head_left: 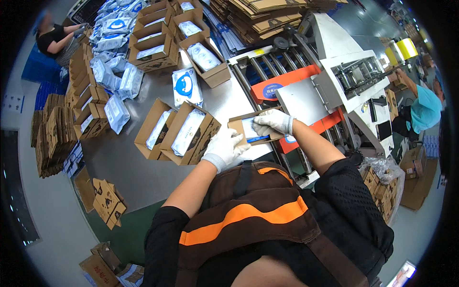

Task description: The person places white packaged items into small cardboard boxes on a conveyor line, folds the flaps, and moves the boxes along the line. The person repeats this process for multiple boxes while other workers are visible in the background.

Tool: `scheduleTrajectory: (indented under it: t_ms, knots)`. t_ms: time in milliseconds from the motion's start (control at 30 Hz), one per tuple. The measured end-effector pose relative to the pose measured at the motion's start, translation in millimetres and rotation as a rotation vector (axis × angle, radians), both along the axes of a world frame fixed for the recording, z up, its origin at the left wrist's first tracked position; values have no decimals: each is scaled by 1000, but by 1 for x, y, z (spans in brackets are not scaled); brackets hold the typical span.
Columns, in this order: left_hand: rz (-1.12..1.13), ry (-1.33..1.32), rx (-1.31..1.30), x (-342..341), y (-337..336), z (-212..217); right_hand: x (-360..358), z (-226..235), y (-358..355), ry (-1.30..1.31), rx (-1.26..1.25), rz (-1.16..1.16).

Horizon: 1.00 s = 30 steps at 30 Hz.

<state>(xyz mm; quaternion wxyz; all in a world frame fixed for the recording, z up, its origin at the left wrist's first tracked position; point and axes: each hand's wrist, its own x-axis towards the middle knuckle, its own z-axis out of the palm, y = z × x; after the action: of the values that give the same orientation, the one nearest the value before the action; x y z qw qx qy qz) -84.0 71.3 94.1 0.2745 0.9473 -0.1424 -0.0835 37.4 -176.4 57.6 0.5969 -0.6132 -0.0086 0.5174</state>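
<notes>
Both my hands wear white gloves and work at a small brown cardboard box [237, 126] close in front of me. A white and blue soft packet [248, 128] lies inside it. My left hand [225, 147] has its fingers closed on the box's near left flap. At the right end, my right hand [274, 122] grips the box wall with curled fingers, which hide part of the packet. Left of my left hand stand two open boxes [195, 152], each holding a white packet [188, 132]. Beyond them a white and blue packet [187, 87] lies on the metal table [128, 165].
Right of the box stands a box-sealing machine [330, 91] with rollers and orange-red side guides [287, 82]. Filled open boxes [203, 60] and heaped packets [114, 40] cover the table's far side. Flattened cartons [258, 16] are stacked behind. Two people work at far left [55, 40] and right [423, 110].
</notes>
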Motion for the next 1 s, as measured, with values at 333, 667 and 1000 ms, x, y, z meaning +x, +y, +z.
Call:
scheduleTrajectory:
  t_ms: [333, 667, 1000]
  knots:
    - [793, 422, -533, -1, -22, -38, -82, 38, 24, -1369, -453, 272]
    - [374, 602, -417, 38, -52, -16, -70, 11, -12, -1411, -477, -164]
    - [327, -23, 241, -34, 26, 9, -52, 48, 25, -1142, -357, -220]
